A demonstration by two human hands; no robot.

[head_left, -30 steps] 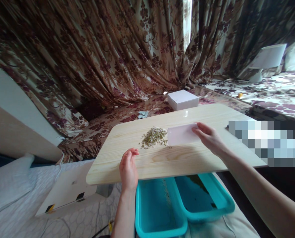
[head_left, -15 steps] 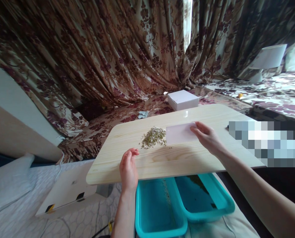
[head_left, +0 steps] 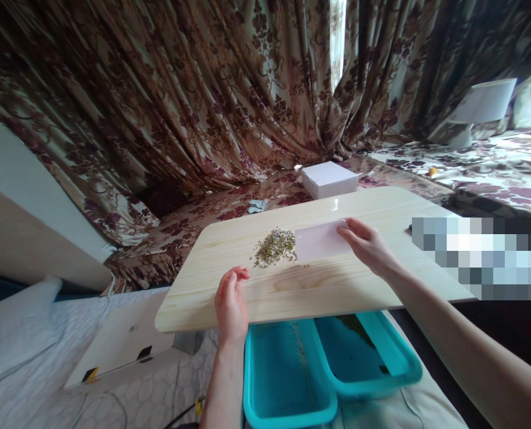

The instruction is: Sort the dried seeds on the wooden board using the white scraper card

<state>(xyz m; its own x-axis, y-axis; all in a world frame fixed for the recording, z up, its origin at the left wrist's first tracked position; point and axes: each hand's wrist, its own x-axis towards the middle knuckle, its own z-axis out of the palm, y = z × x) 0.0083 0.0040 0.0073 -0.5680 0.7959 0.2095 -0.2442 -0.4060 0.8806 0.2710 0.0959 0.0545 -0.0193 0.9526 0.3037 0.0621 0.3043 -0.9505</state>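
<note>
A loose heap of small green and pale seeds or beans (head_left: 273, 247) lies on the light wood-grain table (head_left: 328, 292). My right hand (head_left: 361, 241) pinches the far right end of a flat, pale, thin card (head_left: 318, 239) between thumb and fingers. The card's left edge touches the right side of the heap. My left hand (head_left: 232, 304) is at the table's front edge, below and left of the heap. Its fingers are loosely bent, the palm faces right, and nothing shows in it.
Two turquoise basins (head_left: 290, 411) stand below the table's front edge; the right one holds dark stuff I cannot make out. A white box (head_left: 328, 179) sits behind the table. At left a flat carton (head_left: 122, 333) lies on the quilted bed. A lamp (head_left: 489, 101) stands at far right.
My right hand has slid the card a little to the left, pressing the heap's right side slightly inward. My left hand has stayed in place.
</note>
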